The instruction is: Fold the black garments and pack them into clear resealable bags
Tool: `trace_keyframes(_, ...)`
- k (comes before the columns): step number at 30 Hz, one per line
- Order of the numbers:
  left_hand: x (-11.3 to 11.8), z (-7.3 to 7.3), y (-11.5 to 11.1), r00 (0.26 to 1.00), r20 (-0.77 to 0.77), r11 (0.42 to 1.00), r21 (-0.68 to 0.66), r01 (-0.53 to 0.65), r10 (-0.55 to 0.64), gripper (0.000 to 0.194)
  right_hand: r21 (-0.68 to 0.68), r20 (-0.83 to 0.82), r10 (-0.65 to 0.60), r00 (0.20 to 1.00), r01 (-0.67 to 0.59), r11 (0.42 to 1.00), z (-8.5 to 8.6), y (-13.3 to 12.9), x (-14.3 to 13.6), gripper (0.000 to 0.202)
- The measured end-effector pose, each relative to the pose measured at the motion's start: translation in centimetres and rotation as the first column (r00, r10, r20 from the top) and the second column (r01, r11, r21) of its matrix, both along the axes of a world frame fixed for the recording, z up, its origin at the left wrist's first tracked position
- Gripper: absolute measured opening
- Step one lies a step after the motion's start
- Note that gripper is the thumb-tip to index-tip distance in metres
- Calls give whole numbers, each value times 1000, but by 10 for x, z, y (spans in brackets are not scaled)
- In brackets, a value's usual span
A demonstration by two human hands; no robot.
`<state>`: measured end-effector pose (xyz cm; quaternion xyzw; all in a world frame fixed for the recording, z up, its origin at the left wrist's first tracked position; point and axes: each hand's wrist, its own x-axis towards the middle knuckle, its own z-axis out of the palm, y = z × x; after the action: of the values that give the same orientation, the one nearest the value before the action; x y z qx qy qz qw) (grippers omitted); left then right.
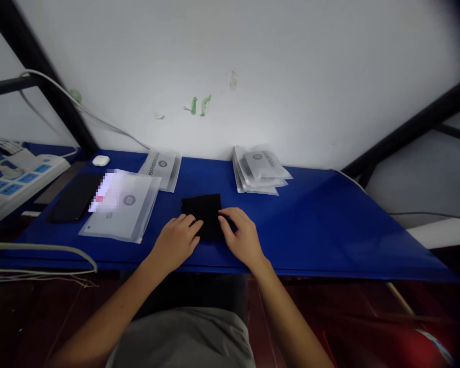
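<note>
A small black folded cloth point(209, 209) lies on the blue table in front of me. My left hand point(178, 237) rests on its left side with the fingers apart. At its right edge is my right hand point(239, 235), thumb and fingers closed on the edge of the cloth. Translucent zip bags with printed logos lie around: a large bag point(134, 214) to the left, smaller bags point(168, 171) behind it, and a stack of several bags point(262, 166) at the back right.
A black phone point(74, 199) and a white earbud case point(101, 161) lie at the left. Beyond them is a white power strip point(26, 179) with cables. Black metal frame bars point(57, 92) stand at both sides, against the white wall. The table's front edge point(310, 272) runs before me.
</note>
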<state>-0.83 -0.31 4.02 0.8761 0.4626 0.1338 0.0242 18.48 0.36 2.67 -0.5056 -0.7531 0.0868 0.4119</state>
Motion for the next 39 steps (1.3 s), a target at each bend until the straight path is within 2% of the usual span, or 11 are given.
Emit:
trace_keyframes(6, 29, 6, -10, 994, 76, 995, -66, -71, 75, 17, 133, -105, -113, 988, 127, 983, 8, -6, 1, 17)
trace_keyframes(10, 41, 17, -13, 905, 372, 970, -198, -140, 207, 16, 178, -163, -232, 959, 260, 949, 13, -13, 3, 18)
trace_keyframes(13, 23, 26, -7, 739, 585, 939, -271, -211, 335, 16, 193, -180, -273, 945, 306, 932, 15, -17, 5, 19)
trace_keyframes(15, 3, 32, -1, 657, 626, 905, -240, -351, 420, 20, 194, -162, -248, 955, 277, 941, 15, -19, 5, 18)
trace_keyframes(18, -25, 36, 5, 595, 598, 758, -31, -652, 537, 34, 161, -107, -187, 977, 202, 966, 14, -20, 1, 18)
trace_keyframes(20, -34, 35, 7, 658, 555, 739, 109, -664, 509, 38, 106, -27, -135, 991, 137, 985, 12, -20, -3, 18)
trace_keyframes(25, -31, 17, 7, 920, 180, 925, 93, -368, 347, 36, -72, 253, 19, 967, -1, 997, 5, -19, -13, 18)
trace_keyframes(28, -30, 9, 10, 927, 4, 924, 82, -374, 375, 40, -106, 309, 27, 951, 6, 994, 0, -19, -13, 17)
trace_keyframes(31, -32, 7, 16, 912, -30, 910, 92, -404, 408, 38, -116, 316, 34, 948, 4, 993, -1, -18, -10, 18)
trace_keyframes(35, -31, 13, 23, 919, 7, 916, 70, -395, 395, 31, -111, 324, 41, 945, -5, 994, 1, -17, -10, 17)
trace_keyframes(39, -26, 23, 22, 889, 185, 898, 57, -436, 420, 27, -72, 351, -13, 936, 41, 997, 2, -16, -5, 14)
